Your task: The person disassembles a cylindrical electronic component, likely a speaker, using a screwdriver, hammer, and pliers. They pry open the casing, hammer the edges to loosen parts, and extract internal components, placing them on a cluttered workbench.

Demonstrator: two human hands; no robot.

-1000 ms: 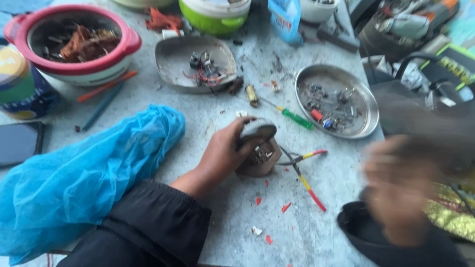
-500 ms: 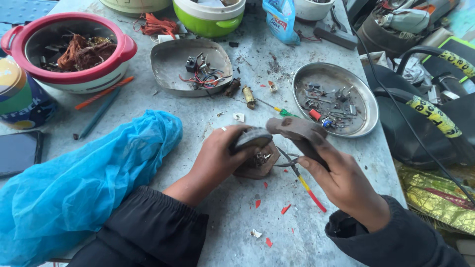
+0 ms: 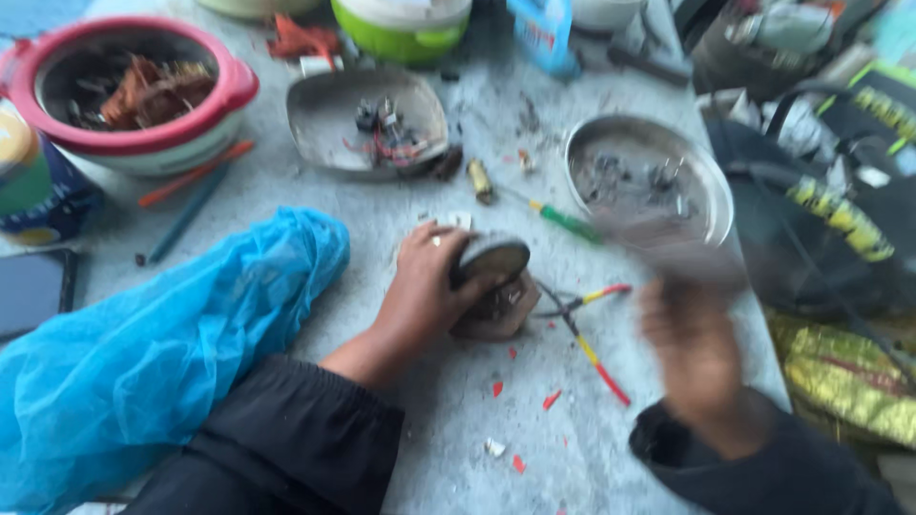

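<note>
A dusty grey counter (image 3: 458,420) carries the work, cluttered at its far side and dropping off along its right edge. The left hand (image 3: 425,286) grips a small round brownish device (image 3: 491,286) near the middle, its fingers (image 3: 429,238) curled over the dark, disc-like top while the casing rests on the counter. The right hand (image 3: 697,353), at four o'clock from the device and apart from it, is blurred; whether its fingers are spread cannot be told. Red-and-yellow pliers (image 3: 582,324) lie between them. A blue plastic bag (image 3: 162,353) crowds nine o'clock; bare counter lies at six o'clock.
</note>
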